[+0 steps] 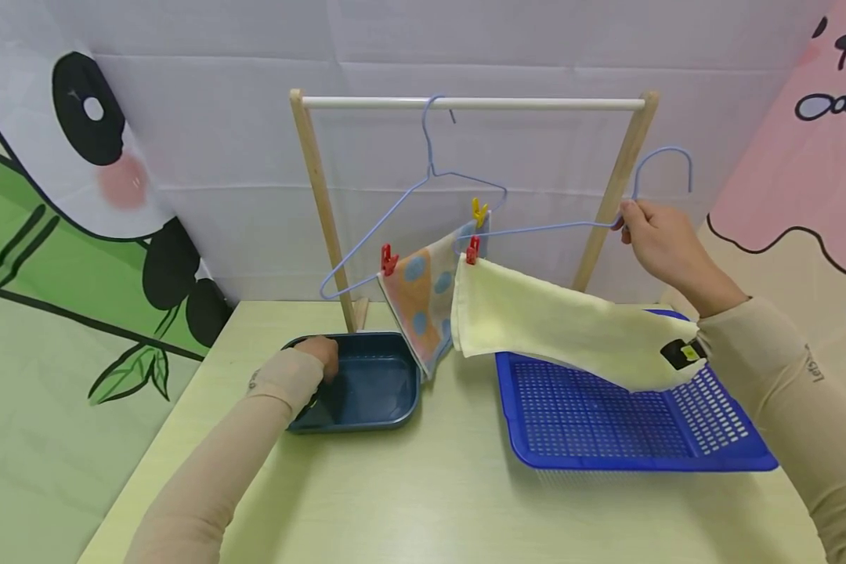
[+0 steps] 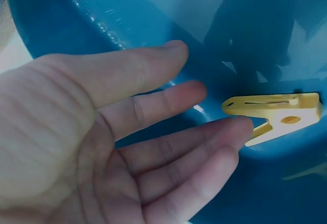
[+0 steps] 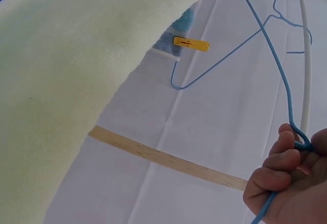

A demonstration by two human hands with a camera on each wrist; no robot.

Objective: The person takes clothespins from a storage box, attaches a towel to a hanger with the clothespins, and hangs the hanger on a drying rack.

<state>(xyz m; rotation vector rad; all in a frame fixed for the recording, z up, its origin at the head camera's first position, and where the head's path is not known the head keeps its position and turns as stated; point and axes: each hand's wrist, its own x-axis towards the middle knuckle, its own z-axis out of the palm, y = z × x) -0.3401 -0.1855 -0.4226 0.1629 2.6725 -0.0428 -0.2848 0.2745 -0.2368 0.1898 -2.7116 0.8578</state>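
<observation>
While both sleeved forearms (image 1: 218, 462) stretch forward over the pale table (image 1: 395, 501), a blue basket (image 1: 648, 464) sits near the right one and a dark blue tub (image 1: 374, 384) beyond the left. The left hand (image 1: 324, 356) dips into the tub's left side; its wrist view shows the palm turned to the camera, fingers reaching out, slightly bent, and the thumb apart from them. Just by those fingertips lies a yellow clothespin (image 2: 306, 111) in the tub; whether they touch it I cannot tell.

Above the basket droops a pale yellow towel (image 1: 564, 313), its left end fixed by a red clothespin (image 1: 473, 249) to a blue hanger (image 1: 550, 229). The right hand (image 1: 659, 239), raised with the forearm angled up and inward, has its fingers curled around that hanger just below the hook, which stands free to the right of the rack.

Farther back, a second hanger (image 1: 381, 225) hangs on the white rail (image 1: 536, 103) of the wooden-legged rack, bearing a dotted cloth (image 1: 423, 294) with one red and one yellow peg. Behind stands a cartoon-printed backdrop (image 1: 240, 157).
</observation>
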